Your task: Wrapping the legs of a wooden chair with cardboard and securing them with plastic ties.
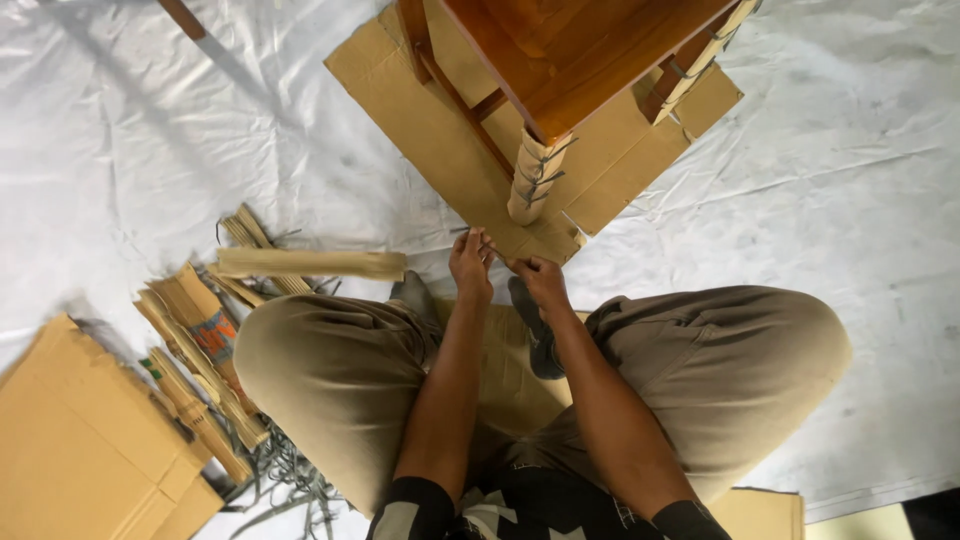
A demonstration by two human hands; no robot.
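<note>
I sit cross-legged on the floor in tan trousers. My left hand [470, 262] and my right hand [540, 279] meet in front of my knees, pinching a thin grey cord [496, 250] between them. Just beyond my fingers stands the leg [537, 180] of a wooden table [570, 55], wrapped in cardboard and laced with the same grey cord. The table rests on a flat cardboard sheet [430, 110]. Its far right leg [700, 65] is wrapped the same way.
A white plastic sheet [150, 130] covers the floor. To my left lie folded cardboard strips [310, 263], a bundle of more strips [195, 350], loose grey cords [290, 480] and a cardboard stack [80, 440]. More cardboard lies behind my right knee [765, 512].
</note>
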